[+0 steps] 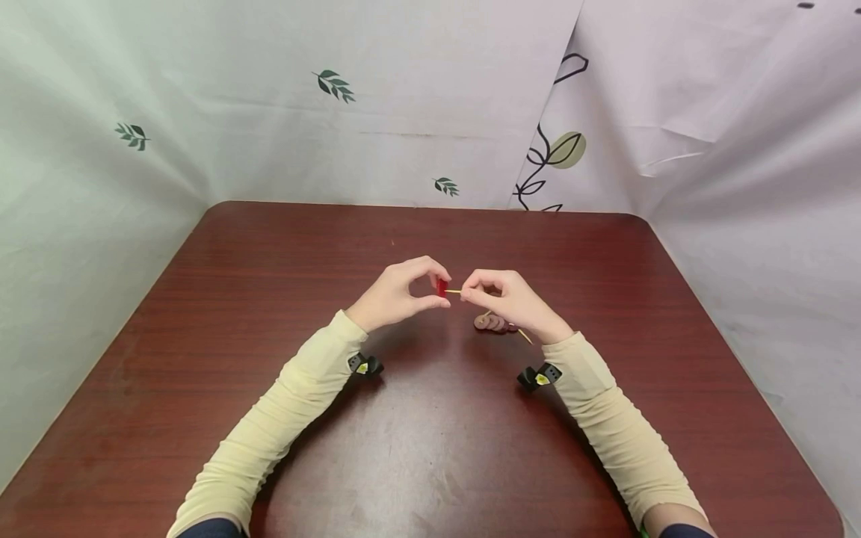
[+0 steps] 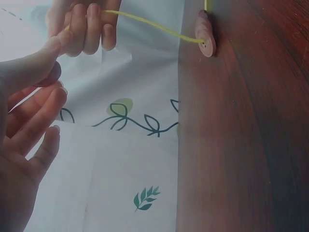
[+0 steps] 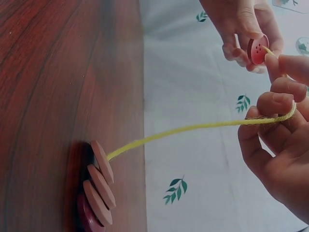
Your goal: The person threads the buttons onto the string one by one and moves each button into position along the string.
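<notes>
Above the middle of the table, my left hand (image 1: 398,294) pinches a round red button (image 3: 258,48) between thumb and fingers. Several small holes show in its face in the right wrist view. My right hand (image 1: 513,300) pinches a yellow string (image 3: 183,129) near its end, and the tip meets the button's holes; whether it passes through cannot be told. From the curled fingers of that hand the string runs down to several threaded buttons (image 1: 494,323), pinkish-brown with one darker red. They lean in a row on the table below the right hand.
The dark red-brown wooden table (image 1: 430,448) has rounded far corners. A white curtain (image 1: 403,134) with leaf prints hangs along its back and sides. Small black cameras sit at both wrists, over cream sleeves (image 1: 289,418). More string trails past the threaded buttons.
</notes>
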A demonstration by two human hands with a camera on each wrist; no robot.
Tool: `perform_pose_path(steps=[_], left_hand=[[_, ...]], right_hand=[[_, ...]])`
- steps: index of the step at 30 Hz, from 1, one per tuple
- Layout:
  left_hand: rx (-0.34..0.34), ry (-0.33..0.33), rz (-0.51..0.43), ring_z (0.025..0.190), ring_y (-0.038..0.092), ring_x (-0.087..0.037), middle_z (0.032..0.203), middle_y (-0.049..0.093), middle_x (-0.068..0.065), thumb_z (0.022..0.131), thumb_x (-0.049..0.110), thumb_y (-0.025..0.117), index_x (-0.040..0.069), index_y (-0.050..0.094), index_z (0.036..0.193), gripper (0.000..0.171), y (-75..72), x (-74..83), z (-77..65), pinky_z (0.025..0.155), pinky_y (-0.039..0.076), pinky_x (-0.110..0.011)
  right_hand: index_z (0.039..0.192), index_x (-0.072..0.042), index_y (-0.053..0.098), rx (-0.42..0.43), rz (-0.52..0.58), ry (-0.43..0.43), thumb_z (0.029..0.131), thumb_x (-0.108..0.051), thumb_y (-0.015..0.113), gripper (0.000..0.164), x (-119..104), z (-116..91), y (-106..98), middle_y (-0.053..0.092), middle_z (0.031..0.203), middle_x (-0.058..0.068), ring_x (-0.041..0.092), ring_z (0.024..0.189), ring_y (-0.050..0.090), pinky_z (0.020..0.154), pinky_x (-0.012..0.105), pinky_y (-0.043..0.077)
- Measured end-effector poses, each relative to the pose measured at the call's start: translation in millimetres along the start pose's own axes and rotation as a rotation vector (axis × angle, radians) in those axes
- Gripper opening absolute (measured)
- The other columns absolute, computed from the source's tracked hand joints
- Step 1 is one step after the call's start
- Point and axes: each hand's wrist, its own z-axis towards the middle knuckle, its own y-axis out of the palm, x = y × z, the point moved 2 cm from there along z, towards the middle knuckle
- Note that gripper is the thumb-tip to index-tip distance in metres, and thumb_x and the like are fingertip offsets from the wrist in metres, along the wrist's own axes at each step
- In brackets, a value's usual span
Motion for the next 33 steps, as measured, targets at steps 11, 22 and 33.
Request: perform_pose_path(steps=[11, 22, 33], left_hand=[[-0.008, -0.004, 0.01, 0.084, 0.06, -0.011, 0.092, 0.066, 0.001, 0.072, 0.018, 0.085, 0.01, 0.065, 0.105, 0.039, 0.2, 0.9, -0.5, 0.078, 0.05, -0.026], [-0.028, 0.012, 0.011, 0.086, 0.059, -0.012, 0.093, 0.066, 0.0, 0.074, 0.021, 0.084, 0.01, 0.065, 0.105, 0.038, 1.2, 2.5, 0.7, 0.08, 0.05, -0.025], [-0.023, 0.021, 0.01, 0.086, 0.061, -0.018, 0.094, 0.066, 0.0, 0.074, 0.021, 0.084, 0.011, 0.065, 0.105, 0.038, 1.5, 2.6, 0.3, 0.077, 0.049, -0.026]], right_hand=[[0.09, -0.011, 0.068, 0.008, -0.006, 0.003, 0.092, -0.022, 0.066, 0.012, 0.0, 0.3, 1.6, 0.054, 0.068, 0.001, 0.016, 0.062, 0.048, 0.055, 0.026, 0.041], [0.089, -0.015, 0.067, -0.016, 0.053, 0.043, 0.092, -0.024, 0.066, 0.01, 2.6, -0.2, 3.0, 0.053, 0.069, 0.002, 0.036, 0.06, 0.049, 0.049, 0.035, 0.044], [0.09, -0.013, 0.065, -0.085, 0.122, 0.129, 0.092, -0.025, 0.067, 0.012, 5.3, -1.0, 5.2, 0.05, 0.066, 0.002, 0.045, 0.056, 0.043, 0.045, 0.037, 0.041]])
